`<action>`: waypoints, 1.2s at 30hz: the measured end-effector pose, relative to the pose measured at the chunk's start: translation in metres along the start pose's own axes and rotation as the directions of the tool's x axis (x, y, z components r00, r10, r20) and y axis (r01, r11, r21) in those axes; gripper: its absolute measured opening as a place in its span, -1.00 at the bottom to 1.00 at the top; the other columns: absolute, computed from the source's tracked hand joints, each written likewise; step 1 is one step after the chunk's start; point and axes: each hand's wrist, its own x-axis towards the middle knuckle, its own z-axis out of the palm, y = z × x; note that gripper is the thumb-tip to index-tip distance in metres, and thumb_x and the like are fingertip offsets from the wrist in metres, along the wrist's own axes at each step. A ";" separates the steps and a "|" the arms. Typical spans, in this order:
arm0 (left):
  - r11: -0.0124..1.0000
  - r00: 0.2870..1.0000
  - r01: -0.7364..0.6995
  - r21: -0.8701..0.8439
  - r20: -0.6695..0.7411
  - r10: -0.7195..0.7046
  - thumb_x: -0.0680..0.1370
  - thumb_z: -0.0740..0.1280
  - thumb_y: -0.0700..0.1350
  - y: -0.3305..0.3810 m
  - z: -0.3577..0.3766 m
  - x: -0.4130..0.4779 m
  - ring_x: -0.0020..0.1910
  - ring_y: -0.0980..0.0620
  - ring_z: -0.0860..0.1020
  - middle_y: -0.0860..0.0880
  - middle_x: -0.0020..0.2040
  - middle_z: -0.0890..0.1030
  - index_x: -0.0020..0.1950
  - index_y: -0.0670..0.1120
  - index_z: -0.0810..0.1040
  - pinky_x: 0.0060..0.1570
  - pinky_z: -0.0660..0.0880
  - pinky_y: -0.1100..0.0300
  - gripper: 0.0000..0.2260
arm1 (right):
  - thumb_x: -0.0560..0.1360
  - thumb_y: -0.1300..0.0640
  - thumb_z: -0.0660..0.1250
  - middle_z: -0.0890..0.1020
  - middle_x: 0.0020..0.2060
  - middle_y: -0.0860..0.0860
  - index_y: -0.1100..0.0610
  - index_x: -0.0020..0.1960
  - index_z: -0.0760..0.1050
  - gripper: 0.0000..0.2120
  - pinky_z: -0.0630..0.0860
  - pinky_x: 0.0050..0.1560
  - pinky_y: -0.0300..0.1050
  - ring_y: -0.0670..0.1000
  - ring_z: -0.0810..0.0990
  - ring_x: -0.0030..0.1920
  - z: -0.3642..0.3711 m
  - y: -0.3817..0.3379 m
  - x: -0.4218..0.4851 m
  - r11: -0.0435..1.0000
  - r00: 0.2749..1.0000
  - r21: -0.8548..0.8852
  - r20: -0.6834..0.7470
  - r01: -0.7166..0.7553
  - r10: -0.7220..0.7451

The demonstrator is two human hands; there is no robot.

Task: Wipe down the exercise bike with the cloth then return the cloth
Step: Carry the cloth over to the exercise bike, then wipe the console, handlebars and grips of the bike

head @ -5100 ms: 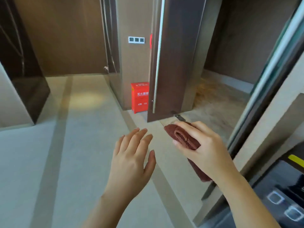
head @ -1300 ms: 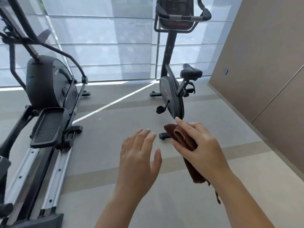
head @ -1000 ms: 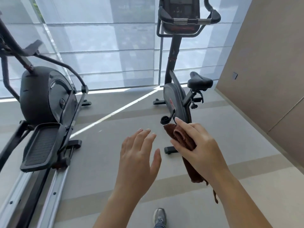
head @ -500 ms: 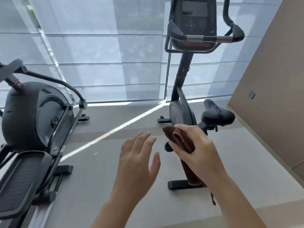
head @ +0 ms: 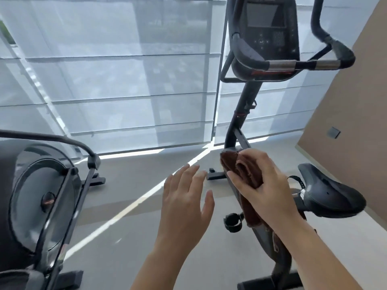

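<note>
Cloth [head: 248, 171] covers bike frame [head: 241, 120] — console [head: 266, 28] top cropped.

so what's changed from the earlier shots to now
The person walked from a hallway into the gym and up to the exercise bike, now close on the right, its seat beside the right hand. Unchanged: right hand grips the brown cloth, left hand open and empty.

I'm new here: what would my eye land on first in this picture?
The right hand, centre right, grips a brown cloth in front of the black exercise bike, which towers at top right. The left hand hovers open beside it, and a dark elliptical machine fills the lower left.
</note>
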 end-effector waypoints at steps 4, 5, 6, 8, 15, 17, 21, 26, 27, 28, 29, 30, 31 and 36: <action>0.999 0.999 -0.041 -0.019 -0.018 0.041 0.47 0.16 -0.05 -0.042 0.023 0.062 0.21 -0.02 0.36 -0.10 0.12 0.57 0.12 -0.15 0.53 0.20 0.37 -0.08 -0.69 | 0.39 -0.14 0.31 0.49 -0.07 -0.27 -0.08 0.10 0.39 -0.67 0.39 -0.05 -0.50 -0.25 0.50 -0.03 0.035 0.017 0.056 0.999 0.999 -0.010 -0.020 0.043 -0.043; 0.999 0.999 -0.044 -0.025 -0.011 0.044 0.47 0.16 -0.04 -0.049 0.029 0.073 0.21 -0.02 0.36 -0.09 0.12 0.57 0.12 -0.15 0.53 0.20 0.39 -0.08 -0.68 | 0.39 -0.14 0.32 0.50 -0.07 -0.26 -0.08 0.10 0.40 -0.68 0.40 -0.05 -0.49 -0.24 0.51 -0.03 0.041 0.023 0.067 0.999 0.999 -0.014 -0.021 0.047 -0.047; 0.998 0.999 -0.047 -0.040 -0.002 0.047 0.47 0.16 -0.04 -0.055 0.035 0.083 0.21 -0.03 0.37 -0.09 0.13 0.57 0.13 -0.14 0.53 0.19 0.40 -0.10 -0.68 | 0.39 -0.13 0.33 0.50 -0.07 -0.25 -0.08 0.09 0.40 -0.68 0.41 -0.05 -0.48 -0.23 0.51 -0.04 0.047 0.029 0.076 0.999 0.999 -0.021 -0.024 0.044 -0.045; 0.995 0.998 -0.063 -0.072 0.020 0.064 0.47 0.16 -0.03 -0.062 0.045 0.102 0.21 -0.04 0.38 -0.08 0.13 0.57 0.13 -0.14 0.53 0.16 0.43 -0.13 -0.68 | 0.38 -0.12 0.37 0.50 -0.07 -0.25 -0.09 0.09 0.41 -0.68 0.43 -0.06 -0.45 -0.22 0.52 -0.05 0.052 0.041 0.094 1.000 0.999 -0.024 -0.033 0.019 -0.020; 0.981 0.988 -0.153 -0.120 -0.019 0.152 0.48 0.15 -0.02 -0.101 0.145 0.280 0.22 -0.07 0.44 -0.08 0.16 0.56 0.15 -0.14 0.53 0.22 0.38 -0.07 -0.66 | 0.38 -0.03 0.38 0.52 -0.08 -0.21 -0.02 0.10 0.45 -0.69 0.39 -0.02 -0.50 -0.29 0.49 -0.03 0.058 0.148 0.257 0.994 0.982 -0.104 -0.179 0.043 -0.061; 0.981 0.985 -0.169 -0.095 -0.026 0.168 0.48 0.16 -0.03 -0.101 0.142 0.289 0.21 -0.05 0.43 -0.08 0.16 0.56 0.15 -0.14 0.52 0.22 0.36 -0.04 -0.66 | 0.39 -0.04 0.37 0.52 -0.08 -0.18 -0.02 0.11 0.45 -0.68 0.39 -0.02 -0.51 -0.29 0.49 -0.03 0.058 0.151 0.264 0.992 0.982 -0.113 -0.170 0.060 -0.079; 0.975 0.982 -0.187 -0.119 -0.007 0.187 0.48 0.16 -0.02 -0.103 0.145 0.301 0.21 -0.09 0.46 -0.09 0.17 0.56 0.17 -0.14 0.52 0.23 0.28 0.06 -0.65 | 0.39 -0.08 0.35 0.54 -0.08 -0.13 0.03 0.11 0.49 -0.65 0.39 -0.01 -0.52 -0.26 0.50 -0.03 0.051 0.155 0.269 0.989 0.984 -0.120 -0.145 0.083 -0.100; 0.959 0.973 -0.230 -0.166 -0.038 0.227 0.47 0.28 -0.09 -0.094 0.186 0.398 0.20 -0.07 0.45 -0.08 0.19 0.55 0.19 -0.14 0.51 0.21 0.26 0.11 -0.68 | 0.40 -0.15 0.34 0.59 -0.04 -0.05 0.10 0.12 0.51 -0.58 0.42 0.05 -0.47 -0.15 0.52 -0.05 0.022 0.196 0.350 0.971 0.969 -0.223 -0.205 0.091 -0.138; 0.957 0.973 -0.232 -0.171 -0.048 0.227 0.46 0.28 -0.09 -0.094 0.194 0.414 0.21 -0.06 0.44 -0.07 0.19 0.54 0.19 -0.13 0.51 0.21 0.26 0.12 -0.68 | 0.40 -0.15 0.34 0.59 -0.04 -0.04 0.09 0.12 0.51 -0.59 0.43 0.05 -0.44 -0.13 0.54 -0.05 0.017 0.203 0.363 0.968 0.967 -0.232 -0.209 0.093 -0.143; 0.957 0.972 -0.233 -0.176 -0.052 0.227 0.46 0.28 -0.09 -0.094 0.202 0.427 0.21 -0.06 0.44 -0.07 0.19 0.54 0.19 -0.13 0.51 0.21 0.25 0.12 -0.68 | 0.39 -0.13 0.33 0.60 -0.04 -0.03 0.09 0.12 0.51 -0.60 0.44 0.05 -0.42 -0.11 0.54 -0.05 0.013 0.210 0.375 0.965 0.966 -0.245 -0.210 0.094 -0.148; 0.956 0.973 -0.231 -0.181 -0.051 0.225 0.46 0.28 -0.10 -0.096 0.210 0.438 0.21 -0.07 0.44 -0.07 0.19 0.55 0.18 -0.14 0.51 0.21 0.26 0.12 -0.69 | 0.38 -0.11 0.33 0.60 -0.05 -0.03 0.08 0.11 0.51 -0.62 0.45 0.05 -0.40 -0.11 0.54 -0.05 0.009 0.217 0.385 0.961 0.966 -0.260 -0.209 0.096 -0.153; 0.955 0.973 -0.230 -0.190 -0.041 0.226 0.46 0.28 -0.10 -0.099 0.218 0.447 0.20 -0.08 0.45 -0.08 0.18 0.55 0.18 -0.14 0.52 0.20 0.26 0.11 -0.69 | 0.38 -0.08 0.34 0.60 -0.06 -0.04 0.06 0.10 0.51 -0.64 0.44 0.04 -0.41 -0.13 0.53 -0.06 0.006 0.222 0.393 0.959 0.967 -0.268 -0.206 0.092 -0.150; 0.952 0.972 -0.234 -0.198 -0.033 0.232 0.46 0.28 -0.10 -0.101 0.224 0.455 0.19 -0.09 0.46 -0.08 0.18 0.55 0.17 -0.14 0.52 0.20 0.26 0.11 -0.69 | 0.38 -0.06 0.36 0.59 -0.07 -0.05 0.05 0.09 0.51 -0.67 0.43 0.02 -0.43 -0.14 0.53 -0.07 0.004 0.226 0.401 0.959 0.968 -0.271 -0.207 0.084 -0.143; 0.934 0.959 -0.283 -0.220 -0.046 0.280 0.47 0.26 -0.09 -0.113 0.248 0.507 0.18 -0.08 0.46 -0.06 0.19 0.54 0.20 -0.11 0.50 0.19 0.25 0.12 -0.69 | 0.39 -0.07 0.40 0.58 -0.10 -0.09 0.00 0.08 0.51 -0.70 0.39 -0.01 -0.49 -0.16 0.53 -0.07 -0.005 0.236 0.449 0.942 0.961 -0.325 -0.224 0.080 -0.159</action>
